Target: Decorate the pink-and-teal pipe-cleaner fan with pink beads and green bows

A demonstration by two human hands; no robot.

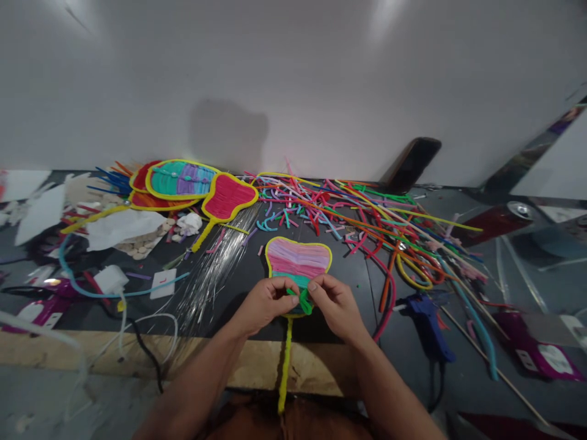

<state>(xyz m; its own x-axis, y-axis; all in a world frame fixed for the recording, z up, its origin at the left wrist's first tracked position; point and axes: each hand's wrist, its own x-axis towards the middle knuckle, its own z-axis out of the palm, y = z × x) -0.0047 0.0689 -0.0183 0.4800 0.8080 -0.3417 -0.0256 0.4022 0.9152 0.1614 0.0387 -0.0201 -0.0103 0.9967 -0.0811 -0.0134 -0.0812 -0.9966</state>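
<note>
In front of me lies a pipe-cleaner wing shape (300, 253) with a yellow outline and bands of pink, lilac, magenta and teal. Its yellow twisted stem (285, 360) runs down toward my body. Over its lower part, a bent green pipe cleaner (304, 302) is pinched between both hands. My left hand (270, 302) grips it from the left with thumb and forefinger. My right hand (334, 302) has its thumb and forefinger closed on the other side. The shape's lower edge is partly hidden behind the fingers.
Loose coloured pipe cleaners (316, 201) spread along the wall. A blue glue gun (428, 327) lies right, a phone (413, 164) leans on the wall, and a can (499, 221) stands beyond. Finished shapes (183, 179), silvery strands (220, 263) and a white charger (111, 280) are left.
</note>
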